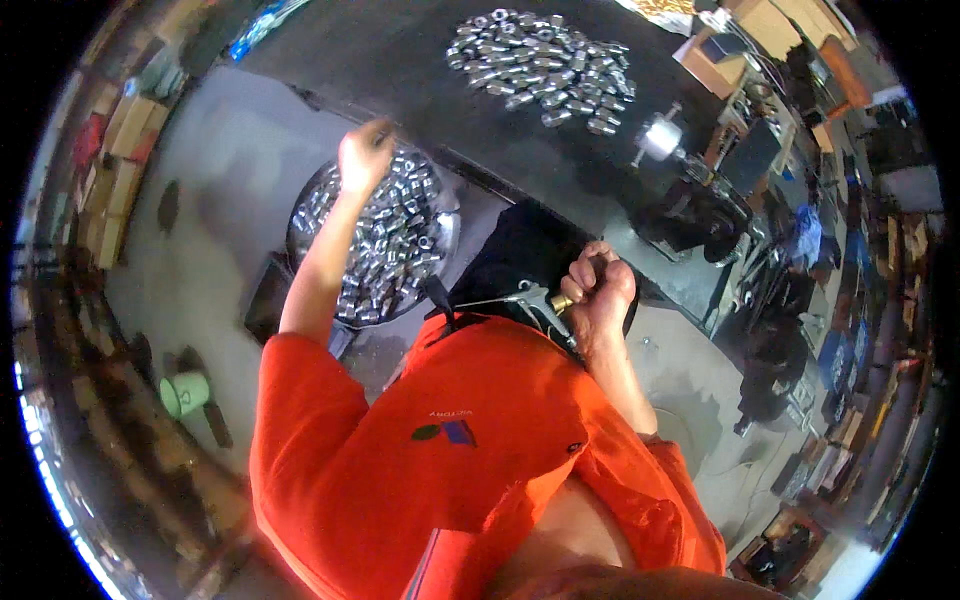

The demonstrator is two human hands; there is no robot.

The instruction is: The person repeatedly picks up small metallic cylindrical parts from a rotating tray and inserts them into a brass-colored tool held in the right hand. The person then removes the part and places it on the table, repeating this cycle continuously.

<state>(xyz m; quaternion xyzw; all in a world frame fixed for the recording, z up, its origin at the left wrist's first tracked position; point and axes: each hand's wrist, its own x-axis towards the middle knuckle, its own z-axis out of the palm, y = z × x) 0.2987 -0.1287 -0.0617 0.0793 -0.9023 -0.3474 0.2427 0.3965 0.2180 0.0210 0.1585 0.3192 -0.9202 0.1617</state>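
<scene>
Away at nine to ten o'clock, boxes [125, 200] line the blurry edge, and down at eight there's a green mug [184, 394] on the grey floor [220, 210]. Now the tub [452, 232], at ten: it's packed with shiny fittings [392, 230], jumbled every which way, and that forearm cuts right across its left side! The left hand [366, 155] is up at eleven, above the tub's far edge, fingers bunched in a blur around something dark at the tips; whether they pinch a part, I cannot tell. Six o'clock is all orange shirt [400, 450], right under both arms. Just past twelve, a pile [545, 72] of similar metal pieces spreads across the dark bench [400, 60]. Over to three, the right hand [603, 290], close to the shirt and near the bench's edge: fingers folded tight, thumb pressed in, and a brass piece [562, 301] pokes out on the hand's left! Between one and two, a silver cylinder [660, 138] with crossing bars sits over the bench, and nearly at three, farther out, a blue cloth [808, 235] lies among the tools [750, 285].
</scene>
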